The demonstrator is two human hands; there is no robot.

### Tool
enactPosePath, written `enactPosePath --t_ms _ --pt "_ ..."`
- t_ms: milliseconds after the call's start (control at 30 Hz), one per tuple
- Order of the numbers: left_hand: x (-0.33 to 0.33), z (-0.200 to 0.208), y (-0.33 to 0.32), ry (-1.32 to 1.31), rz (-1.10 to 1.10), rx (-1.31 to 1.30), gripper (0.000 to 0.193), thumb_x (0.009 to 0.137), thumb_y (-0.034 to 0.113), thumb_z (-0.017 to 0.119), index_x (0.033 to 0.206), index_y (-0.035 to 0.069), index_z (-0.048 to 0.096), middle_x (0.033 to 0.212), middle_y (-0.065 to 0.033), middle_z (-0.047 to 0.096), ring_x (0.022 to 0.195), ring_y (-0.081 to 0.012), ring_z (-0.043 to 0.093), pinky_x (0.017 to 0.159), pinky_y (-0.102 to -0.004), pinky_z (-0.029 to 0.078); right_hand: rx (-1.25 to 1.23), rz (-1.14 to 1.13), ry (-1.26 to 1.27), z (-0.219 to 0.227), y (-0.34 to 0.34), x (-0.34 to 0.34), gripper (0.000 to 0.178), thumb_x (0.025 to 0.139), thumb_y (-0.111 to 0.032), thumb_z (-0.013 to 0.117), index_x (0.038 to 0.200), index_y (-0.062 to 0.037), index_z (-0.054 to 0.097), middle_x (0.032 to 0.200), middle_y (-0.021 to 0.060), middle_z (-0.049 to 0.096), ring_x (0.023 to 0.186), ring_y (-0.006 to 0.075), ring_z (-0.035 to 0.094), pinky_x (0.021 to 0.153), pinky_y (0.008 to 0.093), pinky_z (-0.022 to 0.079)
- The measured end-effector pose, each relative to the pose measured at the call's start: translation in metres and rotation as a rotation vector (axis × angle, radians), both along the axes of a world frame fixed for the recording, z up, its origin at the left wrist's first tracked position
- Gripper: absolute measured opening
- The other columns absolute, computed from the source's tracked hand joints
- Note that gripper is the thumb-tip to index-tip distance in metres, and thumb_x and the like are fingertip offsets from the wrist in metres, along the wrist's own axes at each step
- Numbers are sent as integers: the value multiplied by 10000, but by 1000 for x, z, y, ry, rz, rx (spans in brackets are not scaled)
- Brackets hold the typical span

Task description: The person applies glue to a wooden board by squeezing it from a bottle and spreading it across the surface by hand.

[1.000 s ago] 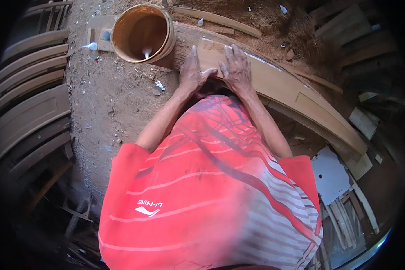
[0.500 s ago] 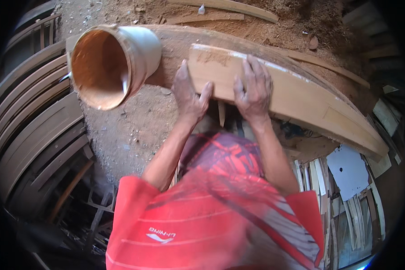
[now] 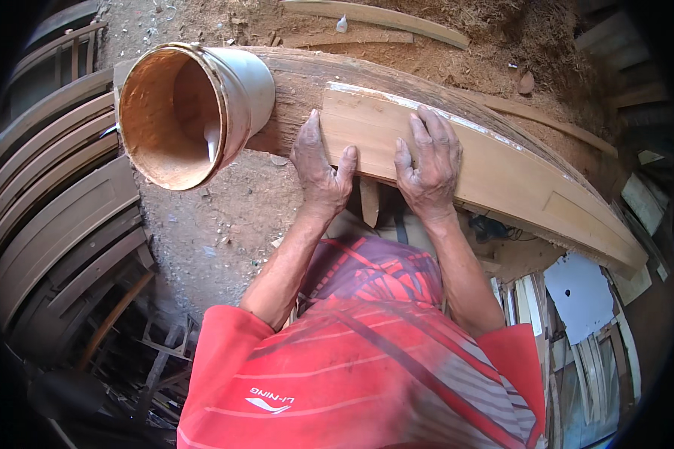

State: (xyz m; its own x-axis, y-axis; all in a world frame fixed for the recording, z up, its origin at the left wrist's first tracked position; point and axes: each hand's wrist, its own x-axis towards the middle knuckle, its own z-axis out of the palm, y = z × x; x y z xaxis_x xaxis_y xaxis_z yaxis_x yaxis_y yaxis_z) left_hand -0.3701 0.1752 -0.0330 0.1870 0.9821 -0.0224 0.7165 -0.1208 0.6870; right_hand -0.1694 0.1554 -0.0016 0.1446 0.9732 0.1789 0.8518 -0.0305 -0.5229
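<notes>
Hands on curved plank (image 3: 494, 168) — left hand (image 3: 320, 168) and right hand (image 3: 429, 161) lie flat, fingers spread, pressing its near end without gripping. Plank's long axis runs away rightward from the right hand; bucket (image 3: 191, 112) stands just left of the left hand.

A dusty bucket (image 3: 195, 112) lay on its side beside the work, its mouth coated brown. Curved wooden slats (image 3: 52, 209) were stacked at the left, and sawdust (image 3: 472, 67) covered the ground beyond.
</notes>
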Motion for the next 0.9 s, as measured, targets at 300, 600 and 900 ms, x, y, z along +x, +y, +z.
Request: enactPosePath --t_ms 300,600,900 --pt "-3 2 2 5 -46 -54 791 974 287 677 1595 -39 310 1555 -279 420 1442 -437 407 1202 -548 278 -33 -28 -38 1 -1 -3 528 869 -134 757 1371 -29 631 1412 144 618 1305 361 584 1077 481 467" --pt "-17 13 8 -13 -141 -118 807 1011 355 659 1602 -50 289 1564 -295 408 1448 -449 405 1199 -544 304 6 -70 -15 4 6 -9 452 916 -89 730 1354 -8 654 1370 185 652 1294 361 604 1095 478 482" --pt "-36 24 6 -384 -213 -365 761 855 190 773 1528 42 449 1524 -283 439 1417 -480 421 1180 -585 330 199 474 194 144 146 -104 357 915 -48 739 1269 -27 695 1187 151 723 1045 284 718 885 395 596"
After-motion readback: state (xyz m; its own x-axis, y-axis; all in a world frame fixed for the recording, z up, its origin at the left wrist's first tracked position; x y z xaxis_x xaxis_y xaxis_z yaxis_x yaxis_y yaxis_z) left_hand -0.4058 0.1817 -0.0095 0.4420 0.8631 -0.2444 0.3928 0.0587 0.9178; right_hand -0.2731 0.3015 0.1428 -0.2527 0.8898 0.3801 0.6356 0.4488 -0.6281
